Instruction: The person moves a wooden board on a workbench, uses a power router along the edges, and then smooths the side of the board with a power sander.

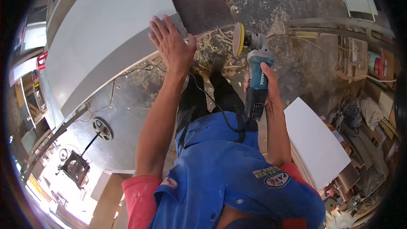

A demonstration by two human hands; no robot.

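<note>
My left hand lies flat on the near right corner of a large grey-and-white panel, fingers spread and thumb over its edge. In my right hand is a teal and black angle grinder, gripped round its body. A round pad with a yellow rim is fitted at its head, turned toward the panel and apart from it. The black power cord hangs from the tool's rear end across my front.
Beyond the panel's corner is a dark brown board. A white sheet leans at the right beside piled scraps and rags. At lower left stands a black-framed machine with a wheel. The floor is stained and dusty.
</note>
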